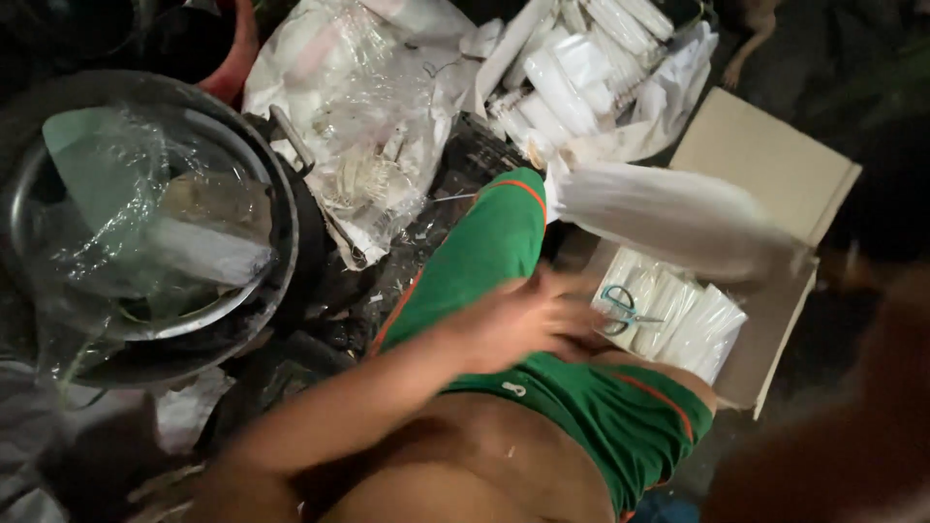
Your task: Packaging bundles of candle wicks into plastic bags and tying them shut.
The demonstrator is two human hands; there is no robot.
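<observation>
A person in green shorts (504,242) sits among packing materials, the left hand (528,320) blurred over the lap with fingers loosely spread and nothing visibly in its grasp. Just beside it a long white plastic-wrapped bundle (668,215) lies tilted across a flattened cardboard box (775,160), one end touching the shorts. The right hand (872,271) at the frame's edge is too blurred to tell whether it grips the bundle. On the cardboard, small scissors (625,310) rest on a stack of clear packets (683,324). A heap of similar white packets (581,68) lies beyond, next to crumpled plastic sheeting (368,107), and a metal basin (145,223) holding plastic wrap stands well apart
</observation>
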